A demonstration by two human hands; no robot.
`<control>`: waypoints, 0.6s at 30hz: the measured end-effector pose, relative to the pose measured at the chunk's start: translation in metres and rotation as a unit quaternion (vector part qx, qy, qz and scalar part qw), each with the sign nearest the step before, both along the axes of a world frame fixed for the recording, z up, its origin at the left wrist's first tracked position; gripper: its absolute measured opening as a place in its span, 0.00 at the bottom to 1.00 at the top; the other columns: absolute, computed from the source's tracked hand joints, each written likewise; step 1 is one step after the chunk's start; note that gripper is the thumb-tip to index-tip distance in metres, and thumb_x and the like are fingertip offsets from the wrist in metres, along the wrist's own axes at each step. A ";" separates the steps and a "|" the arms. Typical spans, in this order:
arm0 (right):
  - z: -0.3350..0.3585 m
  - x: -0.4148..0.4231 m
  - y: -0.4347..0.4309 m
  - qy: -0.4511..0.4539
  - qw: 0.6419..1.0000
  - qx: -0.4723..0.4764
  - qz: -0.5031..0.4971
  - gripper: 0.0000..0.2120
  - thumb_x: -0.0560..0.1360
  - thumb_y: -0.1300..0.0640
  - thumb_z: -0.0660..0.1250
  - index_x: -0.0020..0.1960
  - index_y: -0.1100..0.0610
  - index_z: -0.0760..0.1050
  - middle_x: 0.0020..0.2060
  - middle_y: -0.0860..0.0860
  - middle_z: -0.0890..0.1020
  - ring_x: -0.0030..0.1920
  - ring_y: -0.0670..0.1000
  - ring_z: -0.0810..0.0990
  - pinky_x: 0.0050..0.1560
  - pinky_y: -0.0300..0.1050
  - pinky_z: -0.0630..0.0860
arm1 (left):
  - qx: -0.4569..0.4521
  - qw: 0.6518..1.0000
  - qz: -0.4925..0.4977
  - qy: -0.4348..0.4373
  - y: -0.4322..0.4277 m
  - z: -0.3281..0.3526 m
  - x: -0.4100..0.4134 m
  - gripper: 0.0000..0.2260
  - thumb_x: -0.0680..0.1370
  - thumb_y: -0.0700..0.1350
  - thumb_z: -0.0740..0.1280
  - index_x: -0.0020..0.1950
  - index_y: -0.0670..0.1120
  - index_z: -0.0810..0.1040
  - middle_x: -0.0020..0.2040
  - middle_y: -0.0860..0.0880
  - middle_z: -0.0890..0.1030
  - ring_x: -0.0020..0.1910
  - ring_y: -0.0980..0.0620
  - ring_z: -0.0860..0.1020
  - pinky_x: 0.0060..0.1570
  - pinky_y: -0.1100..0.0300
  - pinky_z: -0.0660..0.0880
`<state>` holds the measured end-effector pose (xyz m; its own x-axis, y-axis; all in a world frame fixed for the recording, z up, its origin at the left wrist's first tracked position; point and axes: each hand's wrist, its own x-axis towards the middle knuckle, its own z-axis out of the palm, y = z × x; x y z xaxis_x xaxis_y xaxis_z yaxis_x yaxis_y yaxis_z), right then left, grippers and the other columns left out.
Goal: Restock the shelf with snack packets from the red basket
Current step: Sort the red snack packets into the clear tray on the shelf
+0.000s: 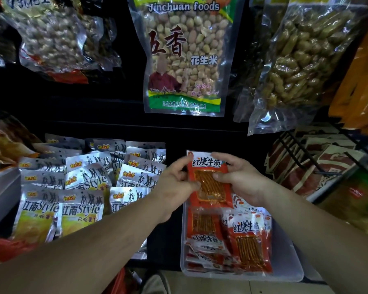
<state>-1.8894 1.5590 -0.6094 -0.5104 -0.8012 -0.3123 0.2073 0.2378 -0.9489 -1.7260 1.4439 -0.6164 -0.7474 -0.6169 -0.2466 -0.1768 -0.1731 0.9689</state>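
- Red with a clear window showing orange sticks, the snack packet is held between both hands, just above the far end of a clear plastic tray on the shelf.
- The left hand pinches the packet's left edge, its fingers curled round it.
- The right hand grips the right edge, one finger hooked over the top corner and the thumb pressed on the front.
- Matching red packets already lie in the tray's near half, overlapping, one of them upside down.
- As I judge it, the step in hand is placing this packet in its tray, not fetching another.
- The next move calls for lowering it behind the others, label up, then loosening both grips.
- A red shape at the lower left may be the basket, but it is cropped and dim, so I cannot be sure.
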 end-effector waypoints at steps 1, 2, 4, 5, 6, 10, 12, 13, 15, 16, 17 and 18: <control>-0.001 -0.001 0.000 -0.003 1.000 -0.007 -0.015 0.30 0.78 0.71 0.70 0.76 0.50 0.73 0.57 0.57 0.87 0.57 0.57 0.86 0.51 0.51 0.85 | -0.009 0.999 -0.034 -0.014 0.003 -0.002 0.001 0.29 0.77 0.31 0.72 0.73 0.55 0.75 0.52 0.52 0.88 0.51 0.52 0.86 0.51 0.52 0.84; -0.001 -0.002 0.000 -0.006 1.000 -0.008 -0.019 0.30 0.78 0.70 0.71 0.76 0.50 0.72 0.58 0.57 0.86 0.57 0.57 0.86 0.50 0.50 0.84 | -0.017 0.998 -0.050 -0.018 0.004 -0.003 0.002 0.27 0.77 0.31 0.72 0.72 0.53 0.76 0.52 0.53 0.88 0.51 0.53 0.86 0.50 0.55 0.84; 0.001 -0.006 0.003 -0.014 1.000 0.005 0.023 0.33 0.76 0.68 0.74 0.76 0.48 0.71 0.59 0.56 0.86 0.57 0.55 0.87 0.49 0.50 0.84 | -0.019 1.000 -0.024 -0.002 0.005 -0.002 0.000 0.25 0.78 0.31 0.72 0.70 0.52 0.78 0.52 0.53 0.88 0.50 0.55 0.86 0.46 0.61 0.83; 0.002 -0.007 0.006 -0.022 0.997 0.017 0.068 0.36 0.74 0.69 0.76 0.75 0.46 0.71 0.59 0.54 0.86 0.56 0.54 0.87 0.48 0.49 0.85 | -0.018 1.000 -0.003 0.006 0.004 -0.002 -0.001 0.24 0.78 0.31 0.72 0.69 0.52 0.78 0.52 0.52 0.88 0.50 0.54 0.86 0.45 0.61 0.83; 0.003 -0.007 0.008 -0.028 0.993 0.029 0.112 0.38 0.73 0.71 0.76 0.75 0.43 0.70 0.60 0.53 0.86 0.56 0.55 0.87 0.46 0.49 0.85 | -0.024 1.000 0.018 0.009 0.002 -0.001 -0.003 0.24 0.78 0.31 0.72 0.68 0.53 0.78 0.53 0.51 0.87 0.51 0.54 0.86 0.44 0.61 0.83; -0.001 -0.001 0.009 0.015 0.993 0.046 0.109 0.44 0.71 0.79 0.72 0.77 0.45 0.68 0.54 0.55 0.87 0.51 0.61 0.88 0.44 0.50 0.85 | -0.012 1.000 0.001 -0.012 0.002 -0.003 -0.002 0.30 0.76 0.33 0.75 0.71 0.57 0.73 0.58 0.52 0.84 0.50 0.48 0.87 0.48 0.53 0.85; -0.003 0.001 0.008 0.031 0.996 0.038 0.071 0.45 0.71 0.79 0.73 0.78 0.45 0.69 0.52 0.57 0.88 0.48 0.60 0.88 0.42 0.49 0.84 | 0.005 1.000 -0.030 -0.007 0.003 -0.005 -0.001 0.36 0.72 0.30 0.77 0.74 0.56 0.71 0.61 0.51 0.83 0.49 0.47 0.87 0.46 0.52 0.85; -0.004 0.002 0.008 0.045 0.996 0.033 0.064 0.45 0.71 0.78 0.74 0.77 0.44 0.69 0.52 0.57 0.87 0.48 0.59 0.88 0.42 0.49 0.85 | 0.005 1.000 -0.030 -0.001 0.002 -0.006 -0.002 0.38 0.71 0.29 0.78 0.75 0.55 0.71 0.63 0.51 0.82 0.49 0.47 0.87 0.45 0.53 0.85; -0.003 0.005 0.007 0.124 0.990 0.036 0.062 0.42 0.72 0.72 0.77 0.76 0.41 0.70 0.58 0.56 0.84 0.51 0.57 0.87 0.45 0.47 0.85 | -0.006 1.000 -0.018 0.004 0.000 -0.006 -0.004 0.40 0.70 0.27 0.78 0.76 0.53 0.71 0.63 0.51 0.82 0.50 0.48 0.87 0.45 0.52 0.85; -0.002 0.007 0.006 0.177 0.982 0.037 0.056 0.39 0.73 0.69 0.78 0.75 0.41 0.71 0.62 0.54 0.81 0.54 0.55 0.86 0.47 0.44 0.84 | -0.021 1.000 -0.016 -0.002 0.000 -0.006 -0.004 0.40 0.70 0.27 0.77 0.76 0.53 0.71 0.62 0.52 0.82 0.50 0.50 0.87 0.45 0.52 0.85; 0.000 0.009 0.004 0.224 0.973 0.034 0.043 0.34 0.75 0.66 0.77 0.74 0.41 0.73 0.65 0.52 0.78 0.57 0.53 0.84 0.48 0.40 0.83 | -0.046 0.999 -0.022 -0.010 0.000 -0.006 -0.004 0.40 0.69 0.26 0.77 0.76 0.53 0.71 0.59 0.54 0.83 0.49 0.52 0.87 0.45 0.53 0.85; 0.002 0.010 0.003 0.252 0.967 0.025 0.030 0.28 0.77 0.62 0.76 0.71 0.40 0.75 0.67 0.49 0.76 0.60 0.51 0.82 0.51 0.40 0.83 | -0.082 0.996 -0.035 -0.018 0.002 -0.006 -0.003 0.40 0.69 0.27 0.77 0.76 0.53 0.72 0.56 0.57 0.84 0.49 0.56 0.86 0.45 0.58 0.84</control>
<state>-1.8794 1.5622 -0.6076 -0.5609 -0.8244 -0.0759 -0.2942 0.2842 -0.9125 -1.7291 1.4459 -0.6222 -0.7830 -0.5971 -0.1744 -0.2179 0.0008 0.9760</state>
